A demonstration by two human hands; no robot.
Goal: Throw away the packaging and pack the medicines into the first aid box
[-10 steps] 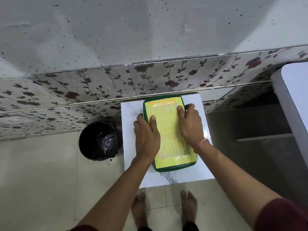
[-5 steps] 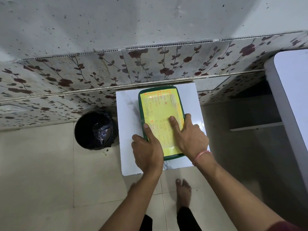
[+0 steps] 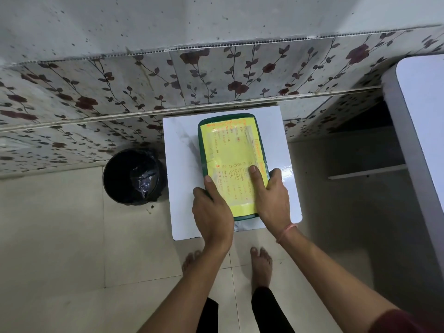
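The first aid box (image 3: 230, 150) is dark green with a yellow printed sheet on its closed lid. It lies flat on a small white table (image 3: 180, 164), long side pointing at the wall. My left hand (image 3: 212, 210) grips the box's near left corner, thumb on the lid edge. My right hand (image 3: 272, 198) holds the near right corner, fingers spread over the yellow sheet. No medicines or packaging show outside the box.
A black bin (image 3: 134, 176) with a dark liner stands on the tiled floor left of the table. A flowered wall panel (image 3: 216, 75) runs behind. A white counter edge (image 3: 418, 131) rises at the right. My bare feet (image 3: 260, 263) stand below the table.
Both hands have slid from the middle of the lid back to the box's near end. The view has shifted slightly; the box stays shut on the table.
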